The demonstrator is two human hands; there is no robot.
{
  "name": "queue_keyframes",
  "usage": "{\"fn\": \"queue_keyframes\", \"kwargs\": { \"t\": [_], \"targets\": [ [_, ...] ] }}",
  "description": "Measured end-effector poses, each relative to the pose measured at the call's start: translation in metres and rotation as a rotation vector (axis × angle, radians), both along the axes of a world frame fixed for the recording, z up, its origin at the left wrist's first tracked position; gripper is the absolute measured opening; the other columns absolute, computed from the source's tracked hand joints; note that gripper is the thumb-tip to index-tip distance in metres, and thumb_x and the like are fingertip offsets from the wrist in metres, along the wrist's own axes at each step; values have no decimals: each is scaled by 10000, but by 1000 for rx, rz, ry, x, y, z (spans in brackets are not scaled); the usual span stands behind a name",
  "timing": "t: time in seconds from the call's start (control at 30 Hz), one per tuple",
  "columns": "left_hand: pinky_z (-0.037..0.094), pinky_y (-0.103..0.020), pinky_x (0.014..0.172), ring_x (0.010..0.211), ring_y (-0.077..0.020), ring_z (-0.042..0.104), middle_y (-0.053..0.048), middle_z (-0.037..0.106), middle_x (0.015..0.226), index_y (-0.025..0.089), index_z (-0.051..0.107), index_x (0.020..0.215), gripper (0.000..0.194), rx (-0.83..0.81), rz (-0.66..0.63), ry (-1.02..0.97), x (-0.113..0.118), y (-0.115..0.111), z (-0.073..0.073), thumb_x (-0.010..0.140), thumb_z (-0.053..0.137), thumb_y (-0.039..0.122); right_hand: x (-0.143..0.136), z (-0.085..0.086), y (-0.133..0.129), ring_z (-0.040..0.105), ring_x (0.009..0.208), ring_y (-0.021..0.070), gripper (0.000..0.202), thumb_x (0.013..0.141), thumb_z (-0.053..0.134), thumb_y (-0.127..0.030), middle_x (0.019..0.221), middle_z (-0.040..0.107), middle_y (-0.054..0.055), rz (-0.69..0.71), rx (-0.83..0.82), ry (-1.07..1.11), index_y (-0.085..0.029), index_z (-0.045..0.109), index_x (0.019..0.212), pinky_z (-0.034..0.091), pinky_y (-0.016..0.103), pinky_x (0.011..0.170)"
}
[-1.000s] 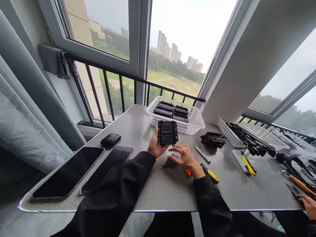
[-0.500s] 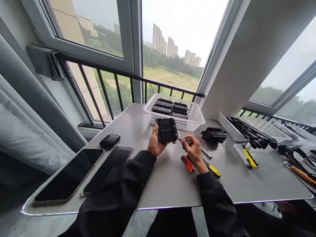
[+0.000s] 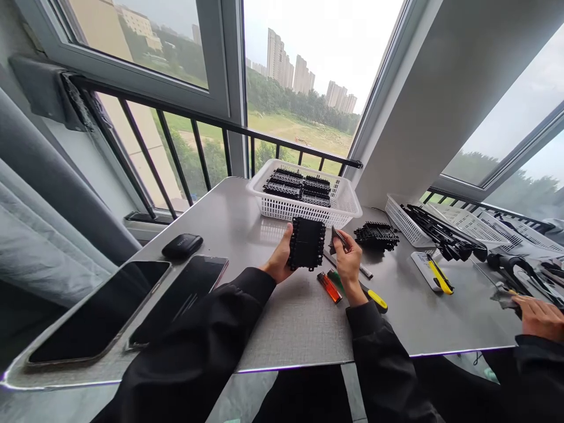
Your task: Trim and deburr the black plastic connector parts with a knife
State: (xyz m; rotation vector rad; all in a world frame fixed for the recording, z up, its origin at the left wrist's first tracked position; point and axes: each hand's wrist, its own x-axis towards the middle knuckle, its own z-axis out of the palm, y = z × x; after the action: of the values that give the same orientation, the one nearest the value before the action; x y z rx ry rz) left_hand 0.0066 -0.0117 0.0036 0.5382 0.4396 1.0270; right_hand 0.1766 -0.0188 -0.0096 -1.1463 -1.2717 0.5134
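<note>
My left hand (image 3: 278, 254) is closed on a black rectangular plastic part (image 3: 307, 244) with toothed sides, its flat face toward me, above the table. Just right of that part, my right hand (image 3: 349, 258) pinches a small grey metal tool (image 3: 335, 238) with a pointed end; its exact kind is unclear. Tool and part look slightly apart. Below my right hand lie an orange lighter (image 3: 329, 287) and a green item (image 3: 335, 279). A yellow-ended handle (image 3: 376, 300) and a silver stick-shaped tool (image 3: 365, 271) lie beside it.
Behind, a white basket (image 3: 308, 217) holds several similar black parts. More black parts (image 3: 377, 235) lie stacked at right, near a yellow cutter (image 3: 440, 277). Two phones (image 3: 101, 311) and a black case (image 3: 182, 245) lie left. Another person's hand (image 3: 540, 317) is at far right.
The black part has turned, now showing its flat face instead of its ribbed one. My right hand's tool has swung upright, away from the part. Another person's hand has come into view.
</note>
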Motion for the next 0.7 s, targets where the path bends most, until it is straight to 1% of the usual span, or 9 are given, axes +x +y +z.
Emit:
{"fn": "queue_keyframes", "kwargs": {
  "t": [0.1, 0.17, 0.27, 0.37, 0.47, 0.57, 0.63, 0.7],
  "targets": [
    [564, -353, 751, 892, -285, 708, -173, 742, 1008, 87, 667, 1178, 702, 26, -34, 54, 1, -2, 0, 890, 377, 658, -2, 3, -6, 625, 992, 210, 317, 902, 539, -350, 1074, 680, 89, -71, 86, -160, -179, 676, 1130, 495, 366, 903],
    [565, -345, 748, 884, -274, 710, -170, 741, 1023, 93, 675, 1164, 685, 36, -48, 102, 2, -3, 1, 900, 370, 646, -3, 4, -10, 615, 1004, 209, 303, 915, 521, -307, 1055, 664, 85, -93, 141, -295, -201, 679, 1152, 481, 362, 923],
    [564, -330, 768, 887, -253, 712, -165, 735, 1062, 97, 670, 1172, 660, 50, -56, 138, 2, -5, 2, 913, 369, 624, -2, 4, -13, 613, 943, 196, 339, 923, 500, -251, 998, 628, 73, -90, 190, -439, -228, 655, 1223, 493, 343, 883],
    [561, -329, 795, 913, -254, 711, -172, 729, 1084, 86, 661, 1180, 656, 76, -51, 132, 2, -6, 1, 914, 383, 616, 0, 3, -13, 607, 904, 188, 391, 917, 491, -199, 970, 599, 65, -41, 241, -531, -240, 622, 1283, 509, 324, 833],
    [555, -350, 841, 975, -274, 702, -186, 723, 1094, 70, 625, 1238, 675, 91, -21, 82, 2, -5, 2, 919, 377, 610, -2, 2, -13, 602, 863, 176, 436, 902, 496, -158, 945, 584, 60, 28, 281, -605, -247, 602, 1315, 516, 303, 798],
    [546, -375, 887, 1018, -281, 690, -176, 727, 1089, 75, 592, 1287, 681, 73, 23, 15, 0, -3, 6, 934, 343, 602, -6, 2, -14, 596, 836, 167, 461, 872, 523, -140, 941, 586, 54, 74, 295, -672, -269, 610, 1306, 515, 294, 787],
    [546, -381, 896, 1013, -277, 693, -159, 737, 1067, 83, 591, 1291, 671, 50, 88, -22, -4, -1, 12, 945, 322, 591, -9, 1, -17, 595, 826, 157, 475, 839, 536, -121, 944, 597, 47, 110, 296, -702, -282, 632, 1276, 514, 285, 776],
    [549, -377, 898, 993, -265, 700, -143, 747, 1039, 89, 590, 1290, 659, 30, 184, -57, -9, 1, 18, 953, 309, 581, -12, 1, -20, 594, 791, 145, 463, 792, 549, -102, 913, 609, 34, 175, 302, -726, -280, 681, 1199, 513, 267, 745]
  ]
}}
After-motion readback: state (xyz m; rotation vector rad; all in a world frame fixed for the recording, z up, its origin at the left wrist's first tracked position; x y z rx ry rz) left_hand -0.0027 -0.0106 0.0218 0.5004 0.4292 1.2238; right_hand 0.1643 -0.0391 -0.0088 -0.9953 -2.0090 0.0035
